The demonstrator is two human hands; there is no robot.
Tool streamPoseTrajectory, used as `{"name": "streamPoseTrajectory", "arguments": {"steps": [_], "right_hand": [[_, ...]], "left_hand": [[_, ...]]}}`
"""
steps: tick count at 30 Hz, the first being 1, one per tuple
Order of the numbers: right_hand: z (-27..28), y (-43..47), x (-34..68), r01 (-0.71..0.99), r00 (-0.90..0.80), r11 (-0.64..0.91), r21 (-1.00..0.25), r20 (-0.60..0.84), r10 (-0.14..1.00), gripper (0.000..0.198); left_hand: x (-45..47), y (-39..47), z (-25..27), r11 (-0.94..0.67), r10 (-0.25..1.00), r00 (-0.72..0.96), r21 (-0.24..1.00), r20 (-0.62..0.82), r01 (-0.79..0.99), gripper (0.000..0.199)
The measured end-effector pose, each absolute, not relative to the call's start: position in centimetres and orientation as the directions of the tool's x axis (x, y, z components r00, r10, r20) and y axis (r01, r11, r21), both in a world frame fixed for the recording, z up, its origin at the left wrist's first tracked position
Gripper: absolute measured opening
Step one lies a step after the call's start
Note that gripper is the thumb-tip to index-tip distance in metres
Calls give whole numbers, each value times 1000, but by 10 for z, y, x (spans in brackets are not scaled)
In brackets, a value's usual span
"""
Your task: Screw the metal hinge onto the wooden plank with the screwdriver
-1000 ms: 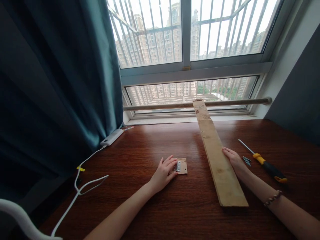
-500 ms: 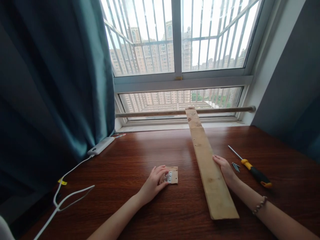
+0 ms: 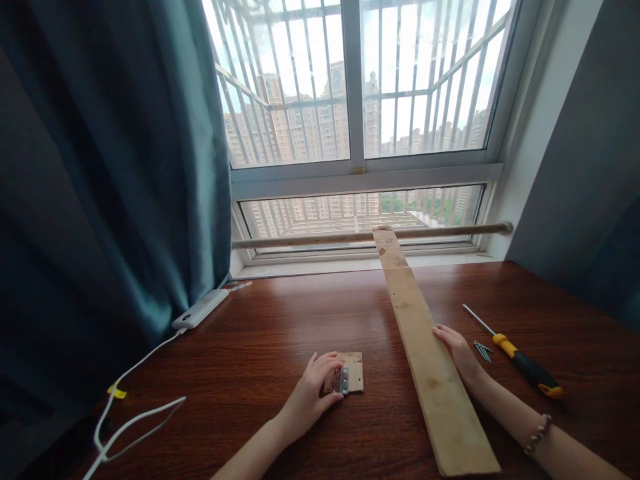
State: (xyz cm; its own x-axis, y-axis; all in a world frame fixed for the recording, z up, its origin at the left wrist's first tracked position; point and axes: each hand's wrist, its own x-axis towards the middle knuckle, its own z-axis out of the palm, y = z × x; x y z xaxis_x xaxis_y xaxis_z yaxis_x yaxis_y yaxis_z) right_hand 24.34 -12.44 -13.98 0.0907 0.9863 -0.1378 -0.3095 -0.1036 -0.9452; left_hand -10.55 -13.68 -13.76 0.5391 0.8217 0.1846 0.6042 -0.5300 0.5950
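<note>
Head view: on a dark reddish-brown table point(image 3: 260, 360), the left hand point(image 3: 311, 393) has its thumb and fingers closed narrowly around a small metal hinge point(image 3: 345, 381), the thumb on the near side and the fingertips on the far side. The hinge is at a small square of wood point(image 3: 355, 371), whose right part shows with a hole in it; whether the hinge lies flat on it or is slightly raised is hard to tell. To the right, a long plank point(image 3: 433, 373) stretches away from the person toward the window point(image 3: 425, 80), its far end overlapping the rail point(image 3: 310, 241) in front of the glass; I cannot tell whether it rests on it. The right hand point(image 3: 461, 355) touches the plank's right edge, fingertips at the top of that edge; whether it grips the plank or only steadies it cannot be told. A bead bracelet point(image 3: 538, 435) circles the right wrist. Just beyond that hand, a few screws point(image 3: 483, 352) lie in a small bunch, and beside them a yellow and black screwdriver point(image 3: 525, 366) points its tip toward the window. At the far left, a white box point(image 3: 203, 309) with a white cable point(image 3: 140, 359) sits by the blue curtain point(image 3: 193, 167).
</note>
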Motion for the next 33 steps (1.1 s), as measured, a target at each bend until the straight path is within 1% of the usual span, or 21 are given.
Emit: {"name": "streamPoseTrajectory", "arguments": {"steps": [2, 5, 7, 8, 9, 11, 12, 14, 17, 19, 21, 22, 23, 24, 25, 26, 27, 28, 30, 33], "right_hand": [[-138, -124, 242, -292, 105, -73, -954, -108, 989, 23], [-138, -123, 240, -342, 124, -41, -939, -88, 988, 26], [-140, -119, 244, -367, 196, -24, -930, -103, 975, 26], [-141, -115, 247, -349, 269, 3, -937, -97, 958, 25], [-142, -112, 251, -305, 359, 45, -951, -71, 931, 24], [-139, -106, 260, -154, 511, 139, -978, 42, 859, 24], [-135, -105, 265, -68, 554, 182, -981, 114, 824, 24], [-120, -109, 269, 106, 569, 248, -963, 263, 779, 26], [-90, -129, 260, 373, 455, 330, -867, 481, 749, 25], [-72, -149, 243, 508, 289, 379, -774, 567, 771, 20], [-60, -171, 218, 585, 51, 455, -671, 591, 805, 12], [-57, -180, 204, 583, -102, 514, -629, 571, 815, 11], [-55, -189, 190, 566, -245, 572, -593, 541, 804, 13], [-54, -195, 178, 555, -346, 601, -575, 498, 795, 21], [-53, -200, 166, 545, -406, 616, -568, 464, 787, 32], [-53, -203, 157, 541, -448, 616, -573, 423, 788, 43], [-52, -204, 150, 540, -464, 606, -584, 394, 793, 48], [-52, -203, 146, 537, -466, 596, -597, 379, 800, 48], [-52, -200, 143, 529, -441, 583, -617, 386, 810, 37], [-52, -193, 148, 526, -412, 592, -610, 426, 805, 17]], "left_hand": [[-105, -137, -137, -533, 820, 538, 604, 196, 592, 41], [-105, -138, -135, -532, 821, 531, 622, 211, 575, 41], [-105, -139, -134, -531, 823, 521, 635, 227, 561, 41], [-105, -140, -133, -529, 825, 512, 645, 238, 551, 41], [-105, -140, -132, -527, 827, 502, 658, 252, 538, 41], [-104, -141, -131, -523, 831, 477, 692, 285, 498, 40], [-104, -141, -131, -521, 832, 465, 710, 301, 474, 39], [-103, -142, -130, -511, 838, 439, 750, 325, 420, 37], [-99, -147, -126, -443, 867, 384, 843, 318, 304, 35], [-92, -153, -119, -346, 903, 336, 918, 269, 192, 34], [-80, -160, -110, -232, 931, 302, 971, 203, 65, 32], [-72, -164, -105, -181, 938, 302, 984, 172, 2, 31], [-64, -167, -99, -135, 938, 313, 989, 147, -58, 31], [-56, -170, -95, -96, 935, 331, 990, 127, -108, 31], [-48, -172, -90, -60, 930, 352, 988, 108, -145, 32], [-40, -174, -86, -27, 926, 366, 985, 89, -172, 33], [-33, -174, -83, 3, 923, 379, 982, 70, -188, 34], [-27, -174, -81, 27, 921, 385, 980, 52, -196, 34], [-19, -172, -78, 61, 922, 387, 978, 22, -200, 33], [-12, -165, -74, 115, 904, 427, 972, -16, -207, 31]]}}
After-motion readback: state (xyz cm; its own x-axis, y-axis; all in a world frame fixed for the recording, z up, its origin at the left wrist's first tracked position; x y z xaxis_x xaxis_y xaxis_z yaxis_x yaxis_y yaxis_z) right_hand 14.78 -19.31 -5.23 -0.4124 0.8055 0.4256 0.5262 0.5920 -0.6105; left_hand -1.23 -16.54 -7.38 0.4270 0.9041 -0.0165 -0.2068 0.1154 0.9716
